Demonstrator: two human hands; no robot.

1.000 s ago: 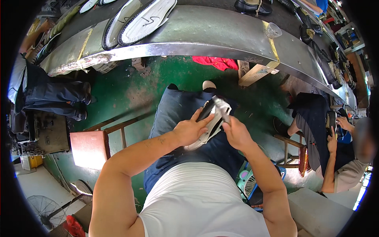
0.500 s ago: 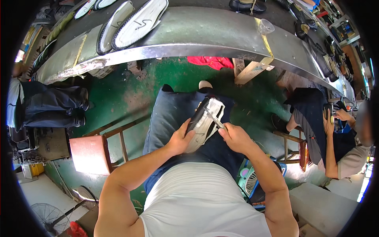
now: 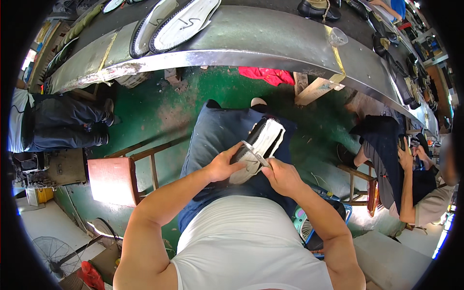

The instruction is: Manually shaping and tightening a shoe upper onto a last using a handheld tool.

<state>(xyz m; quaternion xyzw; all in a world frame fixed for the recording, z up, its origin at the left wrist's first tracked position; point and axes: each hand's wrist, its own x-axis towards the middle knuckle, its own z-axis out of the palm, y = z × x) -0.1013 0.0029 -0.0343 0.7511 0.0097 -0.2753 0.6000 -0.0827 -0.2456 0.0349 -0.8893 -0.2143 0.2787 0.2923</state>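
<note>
A shoe (image 3: 267, 138) with a black upper and a white, stitched-edged underside rests tilted over my lap, sole side up. My left hand (image 3: 224, 166) is closed on its near left side, with the thumb lying on the white underside. In my right hand (image 3: 284, 178) I grip a slim metal blade-like tool (image 3: 254, 153); its handle is mostly hidden by my fingers. The tool lies slantwise across the sole, its tip pointing up and left toward the shoe's left edge, near my left fingertips.
Ahead runs a metal-edged workbench (image 3: 270, 34) carrying a pair of white-soled shoes (image 3: 186, 24) and a clear cup (image 3: 338, 36). A padded stool (image 3: 112, 180) stands at left. A seated person (image 3: 411, 183) works at right. Beside my right side is a small fan (image 3: 303, 227).
The tool has moved left and toward me along the sole, from the middle to near my left fingertips. My right hand has followed. The whole view has shifted slightly.
</note>
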